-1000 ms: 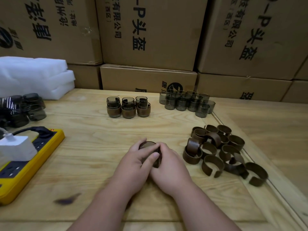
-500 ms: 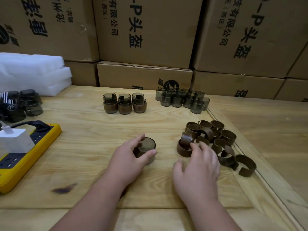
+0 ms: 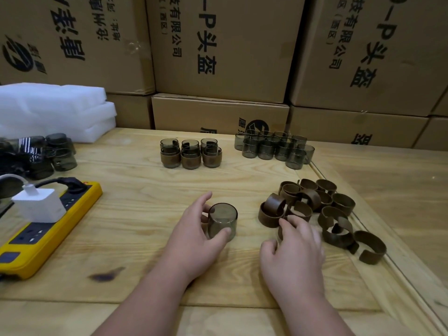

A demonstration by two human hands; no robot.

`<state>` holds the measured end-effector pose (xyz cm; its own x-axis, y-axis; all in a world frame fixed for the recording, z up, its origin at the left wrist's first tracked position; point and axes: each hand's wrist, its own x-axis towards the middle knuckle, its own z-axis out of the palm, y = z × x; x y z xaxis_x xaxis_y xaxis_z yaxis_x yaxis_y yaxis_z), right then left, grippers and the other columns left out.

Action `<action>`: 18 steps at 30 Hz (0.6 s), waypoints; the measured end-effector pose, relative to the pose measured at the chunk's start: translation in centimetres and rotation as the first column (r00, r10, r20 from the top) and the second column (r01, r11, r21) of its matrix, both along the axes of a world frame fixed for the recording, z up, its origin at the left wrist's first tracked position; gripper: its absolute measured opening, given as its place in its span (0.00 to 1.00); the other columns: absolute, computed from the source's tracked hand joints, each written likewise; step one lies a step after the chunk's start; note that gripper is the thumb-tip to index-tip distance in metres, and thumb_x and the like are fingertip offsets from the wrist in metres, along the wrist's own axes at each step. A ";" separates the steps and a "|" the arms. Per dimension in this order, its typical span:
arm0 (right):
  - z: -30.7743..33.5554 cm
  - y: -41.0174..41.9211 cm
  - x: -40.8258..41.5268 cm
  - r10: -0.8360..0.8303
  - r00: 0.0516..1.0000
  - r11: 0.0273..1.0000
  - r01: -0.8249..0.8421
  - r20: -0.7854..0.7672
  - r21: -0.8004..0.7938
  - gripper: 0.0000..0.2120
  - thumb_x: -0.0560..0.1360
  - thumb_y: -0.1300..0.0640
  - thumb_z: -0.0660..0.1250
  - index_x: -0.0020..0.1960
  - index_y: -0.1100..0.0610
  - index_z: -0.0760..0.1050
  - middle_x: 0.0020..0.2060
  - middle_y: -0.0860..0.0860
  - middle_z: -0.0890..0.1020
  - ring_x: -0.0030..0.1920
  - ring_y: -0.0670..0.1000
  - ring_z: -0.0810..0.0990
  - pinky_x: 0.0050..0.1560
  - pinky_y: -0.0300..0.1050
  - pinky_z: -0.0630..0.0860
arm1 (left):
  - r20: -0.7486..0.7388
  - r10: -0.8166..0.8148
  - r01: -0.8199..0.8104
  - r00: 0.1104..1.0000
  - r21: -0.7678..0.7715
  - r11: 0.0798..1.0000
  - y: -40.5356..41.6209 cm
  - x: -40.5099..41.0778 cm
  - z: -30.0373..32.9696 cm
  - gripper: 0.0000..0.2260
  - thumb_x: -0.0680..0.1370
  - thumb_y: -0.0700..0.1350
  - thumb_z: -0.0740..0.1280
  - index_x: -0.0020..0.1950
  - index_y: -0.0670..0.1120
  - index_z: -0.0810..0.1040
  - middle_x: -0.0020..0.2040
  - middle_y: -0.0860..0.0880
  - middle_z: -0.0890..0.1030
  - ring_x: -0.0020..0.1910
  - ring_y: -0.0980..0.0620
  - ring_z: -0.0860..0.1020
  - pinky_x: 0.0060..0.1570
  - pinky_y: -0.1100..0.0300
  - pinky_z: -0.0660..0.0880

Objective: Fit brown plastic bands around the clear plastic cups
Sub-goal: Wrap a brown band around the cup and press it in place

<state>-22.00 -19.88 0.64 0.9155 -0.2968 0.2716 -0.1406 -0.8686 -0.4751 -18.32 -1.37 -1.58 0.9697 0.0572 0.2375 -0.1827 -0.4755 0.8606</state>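
Stacked cartons [image 3: 225, 44] walled the table's [image 3: 135, 214] far edge. At mid-table the left hand [image 3: 194, 241] gripped a bare cup [image 3: 222, 221], thumb and fingers curled round it. Just right, the right hand [image 3: 294, 248] curled into the bands [image 3: 312, 209], seemingly pinching one. Banded cups [image 3: 190, 154] and spare cups [image 3: 274, 147] stood behind, open wood between.

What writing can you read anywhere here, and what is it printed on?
"–P头盔": on the middle cardboard box and again on the right cardboard box.
"有限公司" and "(西区)": smaller print on both those boxes.
Left cardboard box: sideways characters, not clear enough to read.
Lower boxes: print cut off by the table edge.
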 end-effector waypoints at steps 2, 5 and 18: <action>-0.2 -0.1 0.1 -0.047 0.999 0.999 0.047 -0.005 -0.022 0.23 0.77 0.52 0.65 0.71 0.54 0.76 0.74 0.51 0.69 0.76 0.54 0.59 0.77 0.57 0.58 | 0.026 0.002 -0.001 1.000 -0.003 1.000 0.0 0.0 -0.2 0.37 0.64 0.66 0.69 0.73 0.70 0.63 0.59 0.66 0.73 0.57 0.64 0.75 0.61 0.57 0.76; -0.6 -0.4 0.4 -0.092 0.995 0.995 0.091 -0.046 -0.028 0.21 0.78 0.49 0.65 0.69 0.53 0.77 0.77 0.54 0.65 0.79 0.57 0.55 0.78 0.60 0.56 | 0.051 0.001 0.001 0.999 -0.044 0.999 0.1 0.1 -0.5 0.33 0.65 0.66 0.70 0.69 0.72 0.63 0.58 0.67 0.73 0.58 0.64 0.75 0.61 0.55 0.76; -0.3 -0.1 0.2 -0.083 0.921 0.982 0.011 0.380 0.188 0.08 0.81 0.58 0.64 0.56 0.55 0.80 0.74 0.55 0.71 0.75 0.58 0.64 0.74 0.61 0.61 | 0.043 0.017 -0.010 0.999 -0.151 0.989 0.1 0.0 -0.1 0.25 0.66 0.66 0.66 0.63 0.73 0.67 0.58 0.63 0.76 0.56 0.60 0.77 0.59 0.49 0.79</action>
